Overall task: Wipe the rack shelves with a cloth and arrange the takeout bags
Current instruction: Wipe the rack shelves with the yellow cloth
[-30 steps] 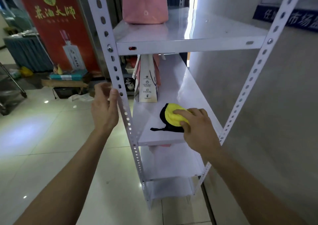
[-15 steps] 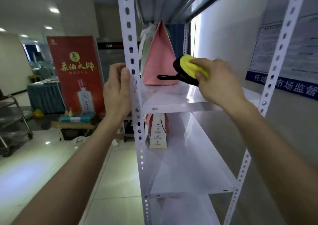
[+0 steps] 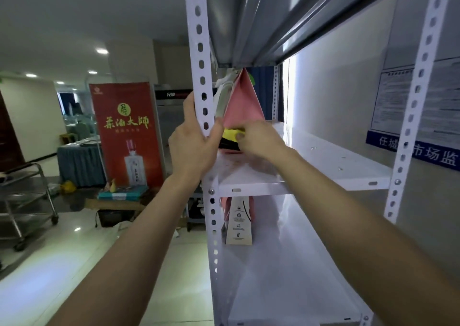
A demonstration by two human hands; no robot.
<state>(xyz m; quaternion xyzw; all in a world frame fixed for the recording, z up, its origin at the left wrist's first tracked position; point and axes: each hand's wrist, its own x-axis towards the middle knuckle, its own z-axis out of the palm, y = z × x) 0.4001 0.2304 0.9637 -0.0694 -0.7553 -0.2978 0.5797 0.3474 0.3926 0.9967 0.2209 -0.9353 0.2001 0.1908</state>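
A white metal rack stands in front of me. My left hand [image 3: 193,146] grips its front-left post [image 3: 199,59] at upper-shelf height. My right hand [image 3: 261,140] holds a yellow and black cloth [image 3: 230,137] low over the upper shelf [image 3: 323,163], right in front of a pink takeout bag [image 3: 242,104] standing at the shelf's left end. One shelf down stands a white printed paper bag [image 3: 238,223] with a pink bag partly hidden behind it.
The rack backs onto a grey wall with a blue sign [image 3: 423,151] at right. A steel shelf underside [image 3: 273,19] hangs overhead. Left of the rack: a red banner [image 3: 127,136], boxes [image 3: 122,196] on the floor, a steel trolley [image 3: 27,198].
My right hand carried the cloth from the middle shelf up to the upper shelf, then left and down to the pink bag's foot. The view tilted upward; my left hand slid up the post.
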